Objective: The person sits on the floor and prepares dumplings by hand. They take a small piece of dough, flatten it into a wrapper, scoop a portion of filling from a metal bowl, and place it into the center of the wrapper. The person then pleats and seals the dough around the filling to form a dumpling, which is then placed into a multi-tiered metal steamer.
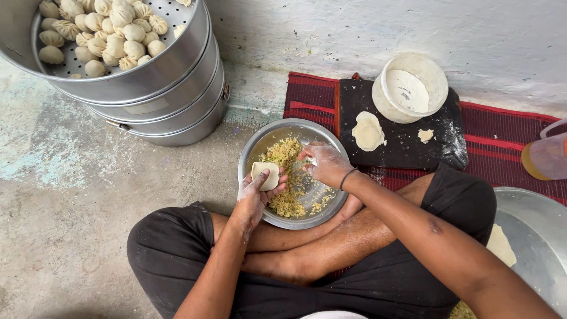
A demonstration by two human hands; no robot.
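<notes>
Head view, left hand: the left hand (255,192) was seen palm up over the near rim of the steel bowl (251,155), its fingers (280,180) cupped narrowly around a dough wrapper (266,175).
Head view, right hand: the right hand (323,163) was held over the bowl, fingers pinched together above the crumbly yellow filling (283,156); whether anything was gripped between them could not be told.
Wrapper handling: the disc was judged light, soft, floury and easily torn; it was best supported from beneath across the fingers, not pinched at the thin edge.
Filling handling: it was judged loose and crumbly, best taken in small pinches.
Surroundings: a rolled disc (368,131) and a flour tub (410,87) were seen on the dark board (407,147); finished dumplings (100,29) lay in the stacked steamer (171,88) on the floor.
</notes>
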